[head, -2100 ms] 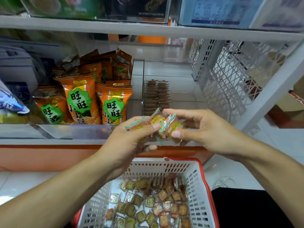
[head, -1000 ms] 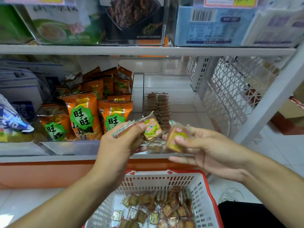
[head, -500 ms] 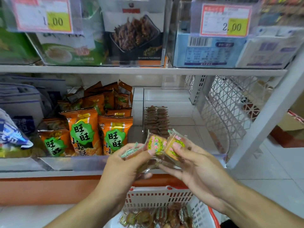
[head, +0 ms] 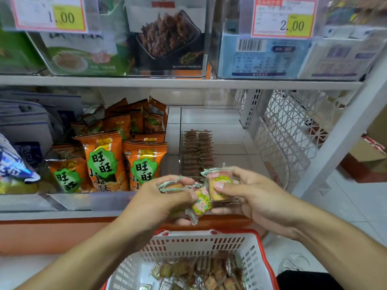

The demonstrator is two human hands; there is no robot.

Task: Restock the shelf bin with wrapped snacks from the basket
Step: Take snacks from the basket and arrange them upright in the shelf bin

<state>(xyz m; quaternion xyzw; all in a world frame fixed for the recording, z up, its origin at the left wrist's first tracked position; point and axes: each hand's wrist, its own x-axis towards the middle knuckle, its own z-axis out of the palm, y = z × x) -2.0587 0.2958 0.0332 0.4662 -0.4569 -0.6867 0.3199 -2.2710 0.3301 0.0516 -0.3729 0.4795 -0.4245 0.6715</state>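
My left hand (head: 161, 197) grips a small bunch of clear-wrapped square snacks (head: 201, 203) with green and pink labels. My right hand (head: 249, 195) pinches one wrapped snack (head: 219, 183) upright by its face, touching the bunch. Both hands hover in front of the clear shelf bin (head: 228, 143), where two short rows of the same snacks (head: 198, 153) stand on edge. Below, the white basket with a red rim (head: 199, 243) holds several more wrapped snacks (head: 201, 273).
Orange snack bags (head: 104, 160) fill the bin to the left. A white wire-mesh side panel (head: 289, 139) and a slanted shelf post (head: 343, 130) close the right. Clear bins with price tags (head: 282, 17) sit on the shelf above. White tiled floor lies to the right.
The view has tilted up, so the shelf sits lower and the basket has slid toward the bottom edge. My hands came together; the right now holds one snack upright against the left's bunch.
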